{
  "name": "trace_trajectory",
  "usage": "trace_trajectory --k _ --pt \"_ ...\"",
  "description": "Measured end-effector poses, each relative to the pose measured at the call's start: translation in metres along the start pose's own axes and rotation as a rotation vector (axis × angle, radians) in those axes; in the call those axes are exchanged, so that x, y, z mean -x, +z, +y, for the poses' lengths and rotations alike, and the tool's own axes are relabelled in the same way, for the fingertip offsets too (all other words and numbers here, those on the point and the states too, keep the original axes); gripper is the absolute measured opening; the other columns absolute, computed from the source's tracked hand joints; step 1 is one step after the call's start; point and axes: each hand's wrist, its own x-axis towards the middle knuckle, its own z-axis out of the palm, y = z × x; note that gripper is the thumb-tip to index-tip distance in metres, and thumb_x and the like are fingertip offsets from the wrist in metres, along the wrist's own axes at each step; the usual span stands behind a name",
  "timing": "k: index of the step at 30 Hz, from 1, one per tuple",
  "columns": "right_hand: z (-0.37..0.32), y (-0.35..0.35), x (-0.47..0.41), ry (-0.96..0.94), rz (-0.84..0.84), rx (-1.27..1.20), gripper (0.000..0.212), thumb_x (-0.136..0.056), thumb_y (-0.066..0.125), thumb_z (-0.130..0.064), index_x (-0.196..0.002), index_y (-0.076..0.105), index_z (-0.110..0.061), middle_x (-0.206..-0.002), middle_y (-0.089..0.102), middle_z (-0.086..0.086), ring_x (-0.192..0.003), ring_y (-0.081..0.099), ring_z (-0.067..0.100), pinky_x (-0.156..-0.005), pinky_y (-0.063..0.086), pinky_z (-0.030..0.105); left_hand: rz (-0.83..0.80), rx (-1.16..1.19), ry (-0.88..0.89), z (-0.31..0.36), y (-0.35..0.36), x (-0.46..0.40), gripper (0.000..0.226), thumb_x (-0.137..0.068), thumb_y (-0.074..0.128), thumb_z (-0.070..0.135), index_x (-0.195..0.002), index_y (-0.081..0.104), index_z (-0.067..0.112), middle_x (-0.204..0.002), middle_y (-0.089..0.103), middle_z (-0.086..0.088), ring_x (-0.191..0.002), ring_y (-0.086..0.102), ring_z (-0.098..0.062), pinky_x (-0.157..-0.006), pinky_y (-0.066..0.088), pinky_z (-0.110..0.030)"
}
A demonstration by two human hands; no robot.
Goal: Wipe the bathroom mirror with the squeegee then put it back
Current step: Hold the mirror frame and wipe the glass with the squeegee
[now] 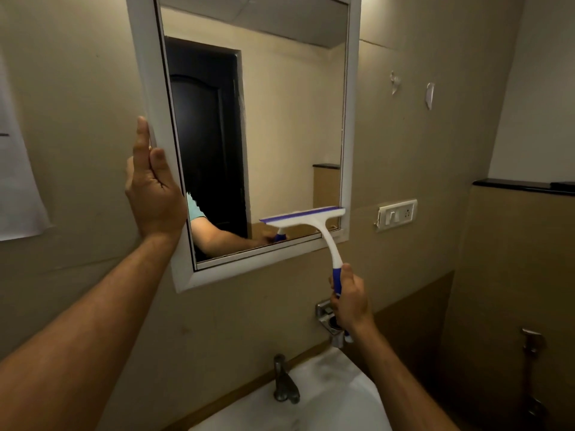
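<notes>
A white-framed mirror (146, 66) hangs on the beige wall. My left hand (154, 188) holds its left frame edge, fingers up along the outside and thumb on the front. My right hand (350, 298) grips the blue handle of a white and blue squeegee (311, 220). The squeegee's blade lies against the glass at the lower right corner, just above the bottom frame. My arm and the squeegee are reflected in the glass.
Below are a white sink (326, 396) with a metal tap (284, 384) and a metal wall holder (326, 315) behind my right hand. A switch plate (396, 214) sits right of the mirror, a hand sprayer (533, 343) far right, and paper (15, 181) on the left wall.
</notes>
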Motion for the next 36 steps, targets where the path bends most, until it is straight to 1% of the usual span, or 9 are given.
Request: trace_trajectory --k 7,12,15,21,25,26,29,32,36 --pt "-0.019 -0.006 0.002 -0.050 -0.002 0.017 0.044 -0.101 0.027 -0.049 -0.091 0.052 -0.014 -0.068 0.045 0.004 -0.053 0.041 0.012 -0.048 0.036 0.024 0.025 -0.017 -0.005 0.001 -0.002 0.005 0.042 -0.104 0.033 0.024 -0.146 0.036 0.016 -0.111 0.038 0.033 -0.102 0.036 0.033 -0.088 0.026 0.009" --pt "-0.055 -0.007 -0.017 -0.086 0.010 0.046 0.052 -0.099 0.024 -0.056 -0.100 0.053 -0.013 -0.066 0.045 0.000 -0.047 0.041 0.008 -0.042 0.036 0.021 0.022 0.004 0.008 0.007 -0.005 0.008 0.042 -0.104 0.034 0.021 -0.146 0.036 0.014 -0.105 0.036 0.033 -0.112 0.046 -0.005 -0.086 0.022 0.011" --pt "-0.048 -0.008 -0.018 -0.040 0.003 0.043 0.054 -0.098 0.024 -0.058 -0.100 0.053 -0.013 -0.066 0.045 0.000 -0.047 0.041 0.009 -0.041 0.036 0.022 -0.001 0.008 -0.007 0.008 -0.006 0.009 0.043 -0.104 0.034 0.020 -0.146 0.034 0.012 -0.102 0.035 0.033 -0.105 0.044 0.014 -0.082 0.021 0.014" --pt "0.004 -0.006 0.008 0.072 -0.032 0.046 0.050 -0.100 0.026 -0.052 -0.096 0.054 -0.010 -0.067 0.046 0.003 -0.051 0.043 0.011 -0.047 0.037 0.024 -0.018 -0.037 -0.028 0.008 -0.006 0.010 0.043 -0.104 0.033 0.018 -0.146 0.032 0.010 -0.102 0.034 0.032 -0.092 0.038 0.035 -0.080 0.020 0.015" --pt "-0.008 -0.005 0.010 0.038 -0.011 0.051 0.051 -0.100 0.025 -0.054 -0.093 0.054 -0.013 -0.063 0.045 0.000 -0.047 0.041 0.009 -0.044 0.036 0.024 0.006 -0.054 -0.029 0.009 -0.007 0.010 0.044 -0.104 0.033 0.023 -0.147 0.033 0.015 -0.120 0.049 0.015 -0.100 0.047 0.018 -0.083 0.023 0.012" --pt "-0.015 -0.004 0.010 0.024 -0.008 0.040 0.051 -0.100 0.025 -0.055 -0.093 0.053 -0.013 -0.062 0.045 -0.001 -0.046 0.040 0.008 -0.044 0.036 0.023 0.009 -0.062 -0.025 0.010 -0.008 0.010 0.043 -0.104 0.033 0.023 -0.147 0.033 0.015 -0.123 0.047 0.012 -0.103 0.044 0.016 -0.084 0.023 0.012" --pt "-0.029 0.000 0.007 0.025 0.002 0.032 0.050 -0.099 0.025 -0.057 -0.093 0.053 -0.015 -0.064 0.045 -0.001 -0.049 0.041 0.009 -0.045 0.036 0.025 -0.007 -0.068 -0.045 0.011 -0.008 0.010 0.043 -0.104 0.033 0.021 -0.146 0.034 0.013 -0.118 0.036 0.017 -0.101 0.035 0.029 -0.086 0.022 0.012" --pt "-0.023 0.003 0.011 0.089 0.010 0.013 0.053 -0.098 0.025 -0.058 -0.094 0.055 -0.014 -0.062 0.044 -0.002 -0.046 0.039 0.009 -0.043 0.035 0.024 -0.001 -0.063 -0.045 0.011 -0.008 0.011 0.043 -0.104 0.033 0.022 -0.146 0.034 0.014 -0.121 0.036 0.015 -0.107 0.046 0.016 -0.088 0.023 0.011" --pt "-0.003 0.003 0.022 0.111 0.029 0.047 0.053 -0.101 0.024 -0.052 -0.094 0.055 -0.009 -0.062 0.045 0.001 -0.048 0.042 0.011 -0.045 0.036 0.024 -0.036 -0.056 -0.041 0.008 -0.007 0.010 0.043 -0.104 0.033 0.019 -0.147 0.032 0.012 -0.116 0.037 0.022 -0.093 0.036 0.037 -0.081 0.021 0.015"
